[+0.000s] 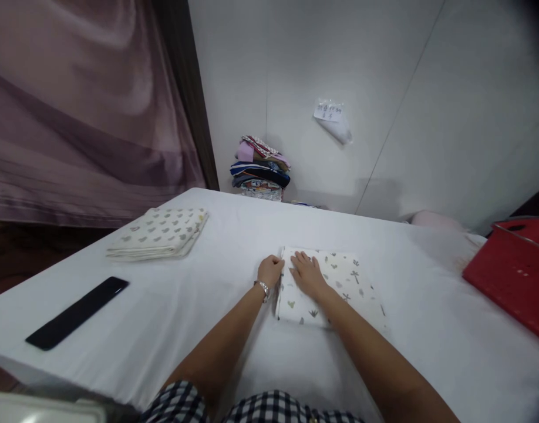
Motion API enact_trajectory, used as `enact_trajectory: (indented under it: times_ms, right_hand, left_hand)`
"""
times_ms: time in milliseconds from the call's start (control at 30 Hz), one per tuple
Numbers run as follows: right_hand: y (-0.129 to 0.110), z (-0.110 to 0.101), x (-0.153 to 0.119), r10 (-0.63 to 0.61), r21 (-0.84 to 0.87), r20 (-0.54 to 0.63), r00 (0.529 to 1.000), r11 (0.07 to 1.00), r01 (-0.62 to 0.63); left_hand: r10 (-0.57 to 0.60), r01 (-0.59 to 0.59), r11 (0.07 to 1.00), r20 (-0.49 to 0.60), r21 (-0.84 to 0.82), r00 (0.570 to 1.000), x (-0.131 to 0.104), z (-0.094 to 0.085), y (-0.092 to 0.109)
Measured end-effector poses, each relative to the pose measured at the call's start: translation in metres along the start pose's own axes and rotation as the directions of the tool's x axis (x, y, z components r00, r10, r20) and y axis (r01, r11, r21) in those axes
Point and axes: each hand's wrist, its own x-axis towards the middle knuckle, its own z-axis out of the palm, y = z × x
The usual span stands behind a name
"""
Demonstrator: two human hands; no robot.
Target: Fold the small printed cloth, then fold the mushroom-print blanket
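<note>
A folded white cloth (353,288) printed with small plants and palm trees lies flat in front of me. My right hand (308,275) rests on its top near the left side, fingers spread and flat. At the cloth's left edge is my left hand (270,271), its fingers closed together against the fold; whether they pinch a layer of it is hard to see, but they touch the edge. A second folded cloth (168,230), cream with a grey leaf-like print, lies apart at the far left of the table.
The table (234,235) has a white cover. A long black flat object (78,311) lies at its left, and a red basket (516,270) stands at the right. Folded fabrics (260,170) are piled beyond the far edge by the wall. A pinkish curtain (84,106) hangs at left.
</note>
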Motion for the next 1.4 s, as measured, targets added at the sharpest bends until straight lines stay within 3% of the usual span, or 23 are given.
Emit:
enact_trajectory:
  times_ms: [300, 567, 867, 1133, 1400]
  right_hand:
    - [0.001, 0.0, 0.018, -0.002, -0.013, -0.015, 1.0, 1.0, 0.001]
    - [0.004, -0.006, 0.054, 0.092, 0.045, -0.117, 0.989, 0.995, -0.087]
    - [0.005, -0.006, 0.072, 0.165, 0.169, -0.156, 0.974, 0.976, -0.138]
    - [0.008, 0.002, 0.079, 0.214, 0.421, -0.194, 0.957, 0.9, -0.116]
    - [0.003, -0.001, 0.077, 0.175, 0.236, -0.18, 0.968, 0.963, -0.13]
  left_hand:
    - [0.021, -0.02, 0.999, -0.055, 0.032, 0.998, -0.004, 0.008, -0.011]
    - [0.022, -0.019, 0.999, -0.057, 0.037, 0.998, -0.008, 0.007, -0.009]
    - [-0.004, 0.005, 1.0, -0.021, 0.023, 1.0, -0.007, 0.007, -0.005]
    - [0.018, -0.019, 0.998, -0.011, -0.053, 1.0, 0.0, 0.012, -0.009]
    - [0.007, -0.009, 0.997, -0.028, -0.071, 1.0, 0.002, 0.012, -0.009]
